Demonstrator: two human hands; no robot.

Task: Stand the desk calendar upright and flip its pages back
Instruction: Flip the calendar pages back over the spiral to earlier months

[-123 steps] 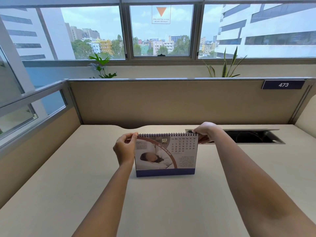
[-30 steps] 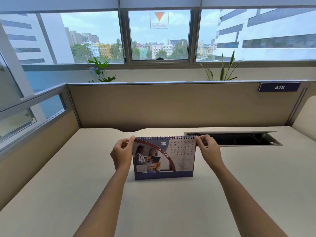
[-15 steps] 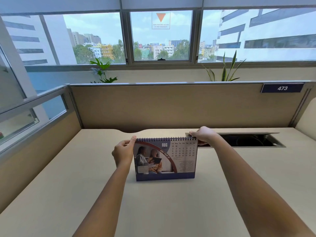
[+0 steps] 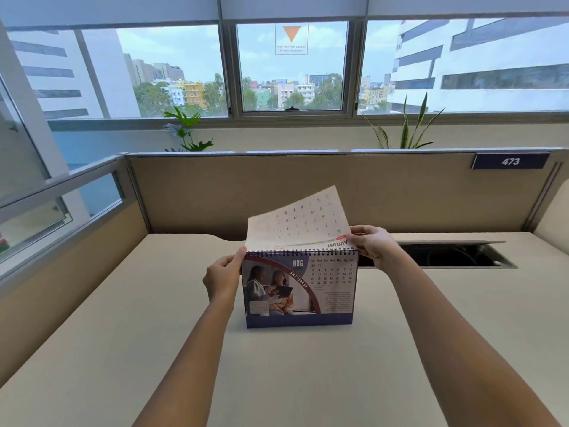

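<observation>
The spiral-bound desk calendar stands upright on the beige desk, its front page showing AUG with a photo of two people. Above the spiral, a loose page rises from behind, its upside-down grid and the word AUGUST facing me. My right hand pinches that page at its right edge near the spiral. My left hand grips the calendar's upper left corner, thumb at the spiral.
An open cable slot is cut into the desk just right of the calendar. A tan partition with a plate reading 473 closes the back; a glass-topped panel closes the left. Two plants stand behind, under the windows.
Four seconds ago the front page read SEP; it now reads AUG. In the last half second my right hand has lifted a page up from behind the spiral. My left hand has stayed put.
</observation>
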